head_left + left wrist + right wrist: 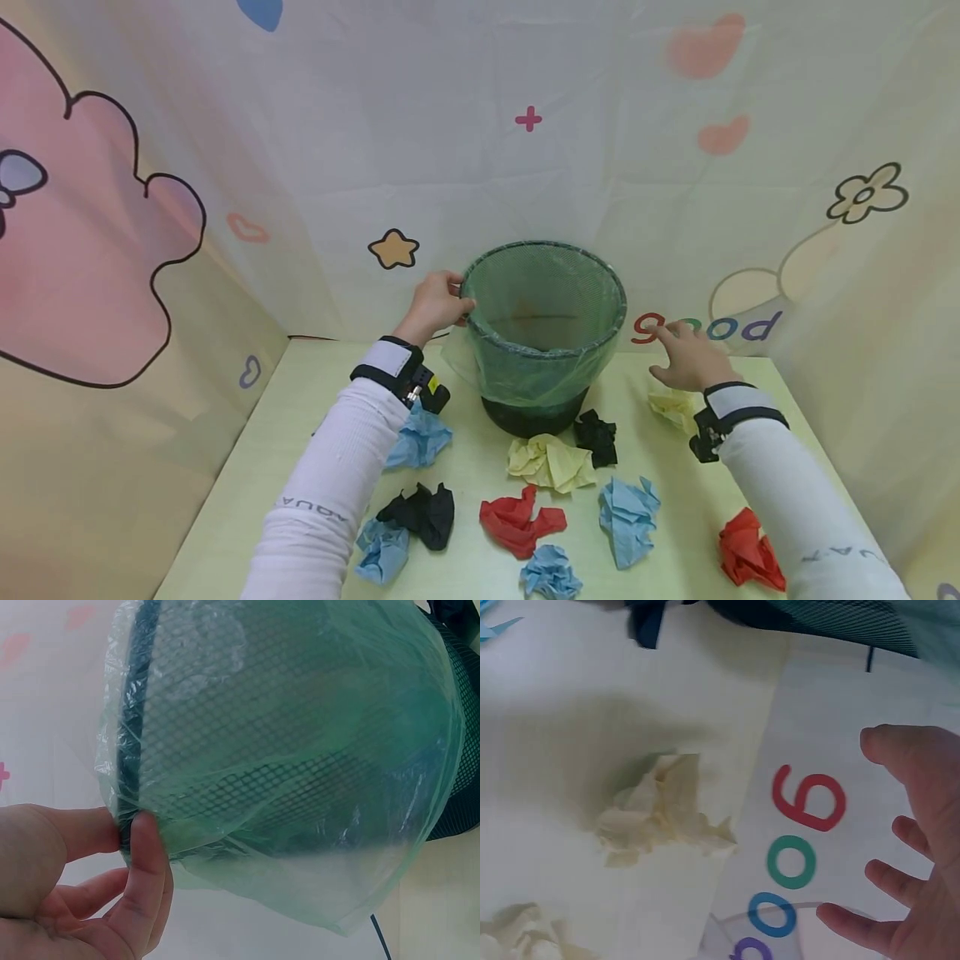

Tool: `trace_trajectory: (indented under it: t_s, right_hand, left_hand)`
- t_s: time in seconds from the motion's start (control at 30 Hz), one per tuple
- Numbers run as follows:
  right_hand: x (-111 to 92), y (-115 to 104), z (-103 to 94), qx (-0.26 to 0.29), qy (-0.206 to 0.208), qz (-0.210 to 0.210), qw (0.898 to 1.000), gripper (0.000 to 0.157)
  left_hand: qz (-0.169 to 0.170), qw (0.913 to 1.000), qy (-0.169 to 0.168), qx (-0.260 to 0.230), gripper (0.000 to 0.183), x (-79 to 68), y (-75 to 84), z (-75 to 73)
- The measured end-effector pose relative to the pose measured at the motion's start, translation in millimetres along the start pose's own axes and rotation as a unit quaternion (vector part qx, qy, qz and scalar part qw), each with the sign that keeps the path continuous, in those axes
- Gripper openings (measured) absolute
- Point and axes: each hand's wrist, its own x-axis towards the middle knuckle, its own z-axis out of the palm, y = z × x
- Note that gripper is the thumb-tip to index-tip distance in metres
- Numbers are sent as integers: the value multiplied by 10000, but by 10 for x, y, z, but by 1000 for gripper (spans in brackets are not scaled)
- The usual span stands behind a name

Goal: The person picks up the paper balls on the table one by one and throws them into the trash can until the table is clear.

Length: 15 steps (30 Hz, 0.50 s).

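Mesh bin (532, 418) stands at the table's (270, 433) back, likely light and stiff, green liner (547, 379) thin and slippery; best hold is the rim (555, 353), where left hand (437, 304) pinches; right hand (693, 358) loosely spread, empty.

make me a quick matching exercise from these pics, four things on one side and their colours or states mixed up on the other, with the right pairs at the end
Column one
1. left hand
2. right hand
3. liner
4. rightmost crumpled paper in the head view

Column two
A. red
B. holding nothing, apart from the bin
C. green and see-through
D. pinching the top edge of the bin

Right pairs: 1-D, 2-B, 3-C, 4-A
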Motion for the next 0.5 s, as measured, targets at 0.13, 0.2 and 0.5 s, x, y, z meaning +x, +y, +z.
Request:
trace_trajectory:
  t_s: [0.13,0.2,0.5]
  right_hand:
    - [-15,26,159,130,-71,47,9999,64]
    - [-19,35,225,228,-112,79,9996,65]
    - [-76,191,432,512,-172,420,9977,66]
  left_hand:
    - [7,10000,26,-21,52,-5,-10,-10]
    - [16,10000,25,-42,52,-4,-17,-10]
    - [-31,9999,44,-85,52,0,-7,-2]
